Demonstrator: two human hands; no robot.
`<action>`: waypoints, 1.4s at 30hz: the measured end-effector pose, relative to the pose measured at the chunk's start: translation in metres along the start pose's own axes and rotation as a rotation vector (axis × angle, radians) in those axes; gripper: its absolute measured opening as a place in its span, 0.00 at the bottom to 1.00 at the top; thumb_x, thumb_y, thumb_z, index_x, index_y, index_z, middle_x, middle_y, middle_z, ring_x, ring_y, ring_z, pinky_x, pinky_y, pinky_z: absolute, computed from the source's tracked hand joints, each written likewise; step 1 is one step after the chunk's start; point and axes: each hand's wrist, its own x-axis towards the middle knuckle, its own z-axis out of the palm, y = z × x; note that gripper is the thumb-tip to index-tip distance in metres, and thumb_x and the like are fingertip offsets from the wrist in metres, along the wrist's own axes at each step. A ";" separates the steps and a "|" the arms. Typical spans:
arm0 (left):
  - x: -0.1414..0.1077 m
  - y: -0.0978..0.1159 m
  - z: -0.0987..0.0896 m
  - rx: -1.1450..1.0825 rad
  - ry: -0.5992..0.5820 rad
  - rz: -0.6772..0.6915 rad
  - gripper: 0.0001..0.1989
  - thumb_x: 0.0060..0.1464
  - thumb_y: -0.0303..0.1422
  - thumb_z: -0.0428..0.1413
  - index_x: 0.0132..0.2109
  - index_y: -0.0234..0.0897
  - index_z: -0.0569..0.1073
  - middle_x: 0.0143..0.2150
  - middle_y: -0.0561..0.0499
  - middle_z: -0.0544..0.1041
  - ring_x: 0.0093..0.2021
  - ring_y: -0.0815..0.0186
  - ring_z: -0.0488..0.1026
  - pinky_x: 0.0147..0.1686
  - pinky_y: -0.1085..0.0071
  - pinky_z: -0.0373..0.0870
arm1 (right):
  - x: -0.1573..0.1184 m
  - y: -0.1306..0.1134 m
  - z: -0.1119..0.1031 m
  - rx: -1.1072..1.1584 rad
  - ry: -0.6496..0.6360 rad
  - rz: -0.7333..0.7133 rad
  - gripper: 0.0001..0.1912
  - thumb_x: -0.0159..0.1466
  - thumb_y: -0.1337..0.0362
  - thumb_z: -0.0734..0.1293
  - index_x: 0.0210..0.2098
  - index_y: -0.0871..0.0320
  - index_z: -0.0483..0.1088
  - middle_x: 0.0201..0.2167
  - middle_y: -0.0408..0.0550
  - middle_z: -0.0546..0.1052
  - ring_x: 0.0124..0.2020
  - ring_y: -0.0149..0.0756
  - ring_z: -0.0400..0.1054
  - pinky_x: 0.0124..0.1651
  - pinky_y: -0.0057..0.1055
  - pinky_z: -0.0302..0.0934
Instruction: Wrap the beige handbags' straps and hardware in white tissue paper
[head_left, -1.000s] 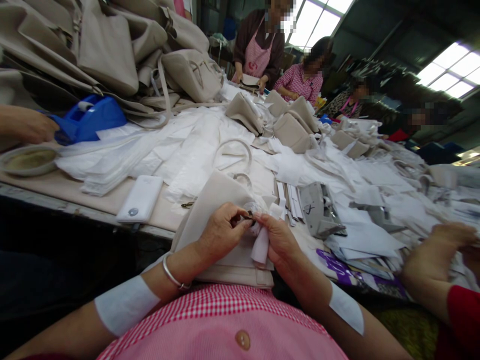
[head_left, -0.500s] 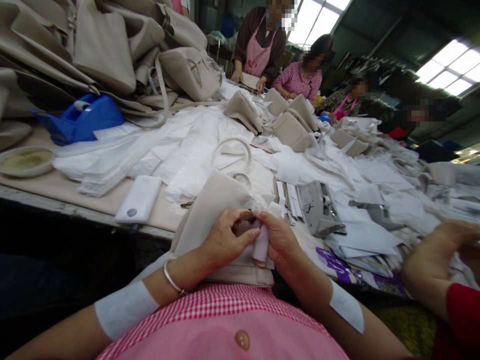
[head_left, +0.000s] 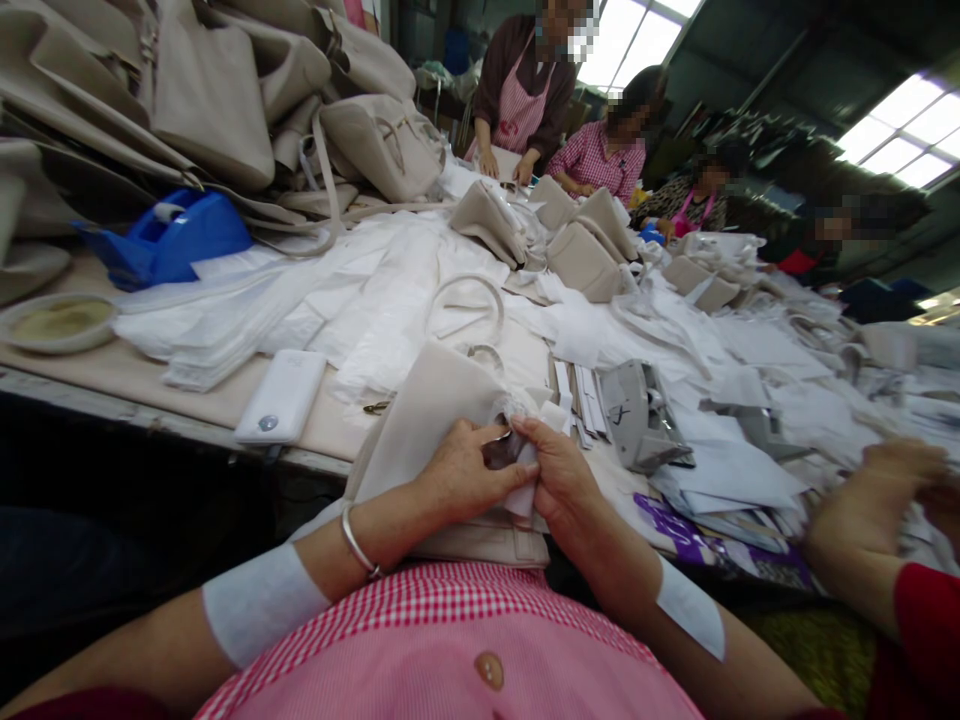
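Observation:
A cream handbag [head_left: 420, 420] leans against the table edge in front of my body, its looped handle [head_left: 480, 280] standing up behind it. At its right side, my left hand [head_left: 469, 470] curls its thumb and index finger onto a soft white wrapping [head_left: 520, 503], leaving a dark gap between them. My right hand [head_left: 561, 468] pinches the same wrapping from the other side, thumb on top. Crinkled clear film shows just above the fingertips. What lies inside the wrapping is hidden.
Left are a blue tape dispenser [head_left: 172, 235], a shallow dish [head_left: 60, 322] and a white power bank [head_left: 281, 397]. A grey dispenser [head_left: 641, 415] stands right of white strips [head_left: 581, 400]. Beige bags [head_left: 210, 100] pile up behind. A co-worker's arm [head_left: 862, 530] reaches in at right; other people work across the table.
My left thumb has slid right across the white wrapping, and my left wrist has shifted slightly right. My right hand stays nearly in place. The view has moved a little.

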 end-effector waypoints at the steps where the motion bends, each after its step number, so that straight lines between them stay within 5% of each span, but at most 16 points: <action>1: 0.001 0.000 0.000 -0.039 -0.033 -0.004 0.24 0.48 0.50 0.61 0.46 0.38 0.78 0.34 0.49 0.75 0.33 0.62 0.73 0.35 0.66 0.72 | 0.000 0.000 0.000 0.010 0.005 0.009 0.09 0.47 0.70 0.74 0.28 0.60 0.74 0.23 0.41 0.78 0.24 0.33 0.72 0.32 0.29 0.69; 6: 0.000 0.004 0.006 -0.274 -0.165 -0.031 0.20 0.52 0.43 0.60 0.47 0.35 0.74 0.39 0.48 0.80 0.37 0.61 0.76 0.37 0.66 0.73 | -0.001 0.001 -0.001 0.026 0.028 0.050 0.07 0.47 0.68 0.75 0.25 0.60 0.73 0.20 0.42 0.77 0.22 0.33 0.70 0.29 0.28 0.68; 11: -0.004 0.011 0.013 -0.269 -0.060 0.000 0.14 0.56 0.39 0.57 0.44 0.34 0.74 0.37 0.49 0.80 0.35 0.63 0.75 0.35 0.69 0.71 | -0.004 0.002 -0.002 -0.020 -0.025 -0.012 0.08 0.49 0.66 0.75 0.26 0.60 0.73 0.22 0.42 0.77 0.24 0.33 0.70 0.31 0.29 0.68; 18: -0.005 0.013 0.006 -0.293 -0.082 -0.071 0.14 0.57 0.40 0.56 0.45 0.35 0.74 0.35 0.49 0.81 0.33 0.63 0.76 0.31 0.70 0.71 | -0.006 -0.026 -0.020 -0.315 -0.361 -0.102 0.16 0.55 0.53 0.73 0.38 0.57 0.77 0.32 0.45 0.80 0.33 0.36 0.71 0.34 0.29 0.65; 25: -0.006 0.012 0.004 -0.301 -0.121 -0.084 0.15 0.56 0.43 0.56 0.42 0.35 0.74 0.32 0.52 0.80 0.30 0.64 0.75 0.28 0.71 0.69 | -0.011 -0.050 -0.039 -0.670 -0.323 -0.243 0.12 0.51 0.57 0.76 0.28 0.59 0.77 0.18 0.39 0.72 0.19 0.27 0.60 0.22 0.25 0.54; 36: -0.009 0.008 0.008 -0.221 -0.109 -0.011 0.18 0.57 0.45 0.55 0.45 0.34 0.71 0.37 0.47 0.79 0.34 0.62 0.75 0.34 0.68 0.70 | -0.004 -0.023 -0.048 -0.487 -0.369 -0.208 0.14 0.56 0.53 0.73 0.29 0.58 0.73 0.22 0.41 0.74 0.22 0.29 0.63 0.27 0.27 0.58; 42: -0.009 0.008 0.012 -0.210 -0.080 -0.011 0.18 0.60 0.46 0.52 0.43 0.35 0.71 0.36 0.48 0.78 0.34 0.63 0.75 0.33 0.68 0.69 | -0.011 -0.027 -0.041 -0.587 -0.320 -0.299 0.11 0.56 0.57 0.73 0.27 0.58 0.75 0.22 0.42 0.74 0.24 0.30 0.62 0.29 0.28 0.58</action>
